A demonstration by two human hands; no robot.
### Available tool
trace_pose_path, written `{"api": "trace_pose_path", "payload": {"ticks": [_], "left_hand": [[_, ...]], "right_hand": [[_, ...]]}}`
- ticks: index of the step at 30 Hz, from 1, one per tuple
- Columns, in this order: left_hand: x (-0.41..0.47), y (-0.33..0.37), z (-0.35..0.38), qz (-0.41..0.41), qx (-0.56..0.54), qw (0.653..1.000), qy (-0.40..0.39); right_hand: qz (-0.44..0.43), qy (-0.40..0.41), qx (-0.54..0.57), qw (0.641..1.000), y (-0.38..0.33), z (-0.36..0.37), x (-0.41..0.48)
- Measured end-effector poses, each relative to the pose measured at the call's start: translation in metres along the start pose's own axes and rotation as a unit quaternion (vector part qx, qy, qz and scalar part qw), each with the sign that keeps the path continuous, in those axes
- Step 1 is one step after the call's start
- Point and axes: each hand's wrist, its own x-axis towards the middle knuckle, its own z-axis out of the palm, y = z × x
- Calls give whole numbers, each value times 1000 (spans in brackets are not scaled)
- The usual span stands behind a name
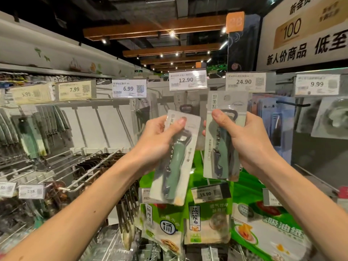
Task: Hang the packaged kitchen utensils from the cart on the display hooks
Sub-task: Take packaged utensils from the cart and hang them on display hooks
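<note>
Head view: the left hand (pixel 158 142) grip pinches a tilted green-handled corkscrew pack (pixel 177 161). The right hand (pixel 246 140) grip clamps the upright second pack (pixel 213 140) below the 24.90 price tag (pixel 244 81). Metal display hooks (pixel 98 157) line the store shelving.

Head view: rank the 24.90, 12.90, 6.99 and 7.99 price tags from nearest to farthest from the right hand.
1. 24.90 price tag: directly above the right hand, which grips a packaged corkscrew.
2. 12.90 price tag: up and to the left.
3. 6.99 price tag: farther left on the same row.
4. 7.99 price tag: farthest left.
</note>
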Motion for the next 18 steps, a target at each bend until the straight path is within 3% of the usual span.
{"api": "trace_pose_path", "payload": {"ticks": [6,13,18], "left_hand": [[23,2,-3,104,150,981,65],[38,17,1,214,197,951,101],[52,20,6,216,206,948,107]], "right_hand": [[28,-17,5,999,1,-6,3],[34,-24,-3,999,2,-11,6],[28,-41,-3,999,4,-6,4]]}}
